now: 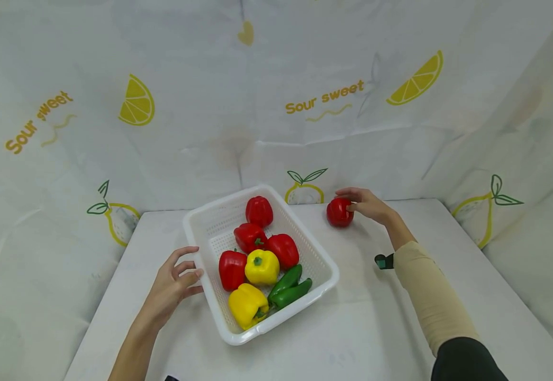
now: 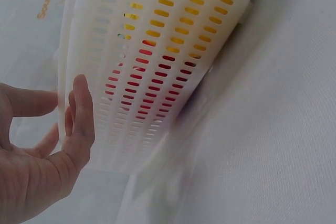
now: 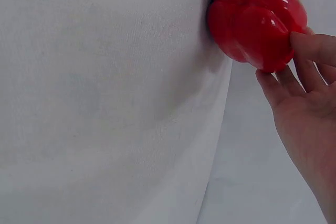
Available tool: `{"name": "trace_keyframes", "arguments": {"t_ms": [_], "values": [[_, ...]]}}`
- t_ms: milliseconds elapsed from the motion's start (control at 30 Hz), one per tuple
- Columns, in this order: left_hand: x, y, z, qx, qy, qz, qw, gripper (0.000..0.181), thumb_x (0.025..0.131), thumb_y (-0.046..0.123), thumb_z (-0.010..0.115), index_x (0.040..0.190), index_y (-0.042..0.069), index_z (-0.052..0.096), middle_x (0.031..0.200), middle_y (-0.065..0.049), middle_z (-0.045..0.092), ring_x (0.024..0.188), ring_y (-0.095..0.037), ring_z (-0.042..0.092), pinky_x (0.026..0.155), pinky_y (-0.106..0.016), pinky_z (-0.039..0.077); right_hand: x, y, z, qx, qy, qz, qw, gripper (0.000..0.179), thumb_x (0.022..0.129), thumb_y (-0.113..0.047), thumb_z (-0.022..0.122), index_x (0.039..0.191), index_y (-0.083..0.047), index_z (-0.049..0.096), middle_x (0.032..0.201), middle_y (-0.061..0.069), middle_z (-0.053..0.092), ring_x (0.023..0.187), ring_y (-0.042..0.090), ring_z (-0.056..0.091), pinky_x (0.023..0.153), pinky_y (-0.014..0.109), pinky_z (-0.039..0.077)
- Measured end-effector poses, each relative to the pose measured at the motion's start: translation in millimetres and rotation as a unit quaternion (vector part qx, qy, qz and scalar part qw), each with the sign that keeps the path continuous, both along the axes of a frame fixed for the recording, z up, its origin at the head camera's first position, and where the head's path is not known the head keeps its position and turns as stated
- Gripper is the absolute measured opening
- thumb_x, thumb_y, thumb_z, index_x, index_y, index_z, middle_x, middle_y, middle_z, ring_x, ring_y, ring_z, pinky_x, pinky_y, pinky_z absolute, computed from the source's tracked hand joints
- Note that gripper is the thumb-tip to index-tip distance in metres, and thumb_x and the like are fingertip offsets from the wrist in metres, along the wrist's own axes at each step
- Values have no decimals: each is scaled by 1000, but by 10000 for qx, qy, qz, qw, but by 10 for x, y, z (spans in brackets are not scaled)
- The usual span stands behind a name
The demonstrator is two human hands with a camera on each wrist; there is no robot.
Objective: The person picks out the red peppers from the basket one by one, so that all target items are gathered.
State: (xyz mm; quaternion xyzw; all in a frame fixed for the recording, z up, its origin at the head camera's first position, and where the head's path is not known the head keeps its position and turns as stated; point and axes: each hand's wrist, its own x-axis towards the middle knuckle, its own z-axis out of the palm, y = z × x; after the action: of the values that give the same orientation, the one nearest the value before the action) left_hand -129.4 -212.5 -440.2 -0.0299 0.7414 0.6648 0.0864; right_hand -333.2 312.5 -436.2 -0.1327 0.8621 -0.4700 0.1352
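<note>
A white perforated plastic basket (image 1: 321, 256) sits at an angle on the table. Inside it lie several red bell peppers (image 1: 232, 270), two yellow bell peppers (image 1: 262, 267) and two green peppers (image 1: 291, 293). My left hand (image 1: 173, 283) holds the basket's left rim; in the left wrist view, the thumb and fingers (image 2: 81, 114) are bent at the rim, beside the slotted wall (image 2: 152, 77). At the table's back edge, right of the basket, my right hand (image 1: 366, 203) grips another red bell pepper (image 3: 257, 19), thumb on one side and fingers on the other.
The white table (image 1: 352, 338) runs back to a pale cloth backdrop (image 1: 200, 106) printed with lemons. A small dark object with a green patch (image 1: 383, 261) shows beside my right sleeve. Another dark object (image 1: 171, 378) peeks in at the bottom edge.
</note>
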Motion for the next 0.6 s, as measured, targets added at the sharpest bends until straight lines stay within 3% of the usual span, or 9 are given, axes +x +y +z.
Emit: {"name": "trace_keyframes", "arguments": {"t_ms": [200, 600], "values": [[-5, 3, 5, 27, -18, -9, 10000, 62, 103, 9, 66, 159, 15, 40, 117, -6, 66, 100, -18, 75, 89, -37, 70, -8, -30, 29, 151, 152, -13, 9998, 58, 102, 4, 52, 160, 2, 44, 163, 28, 49, 155, 50, 42, 125, 68, 43], [4, 4, -1, 6, 36, -30, 10000, 61, 104, 9, 66, 159, 15, 39, 117, -6, 66, 101, -18, 75, 89, -38, 70, -33, -165, 144, 394, 466, -64, 9981, 56, 102, -4, 59, 157, -1, 48, 162, 26, 50, 159, 49, 37, 133, 66, 32]]}}
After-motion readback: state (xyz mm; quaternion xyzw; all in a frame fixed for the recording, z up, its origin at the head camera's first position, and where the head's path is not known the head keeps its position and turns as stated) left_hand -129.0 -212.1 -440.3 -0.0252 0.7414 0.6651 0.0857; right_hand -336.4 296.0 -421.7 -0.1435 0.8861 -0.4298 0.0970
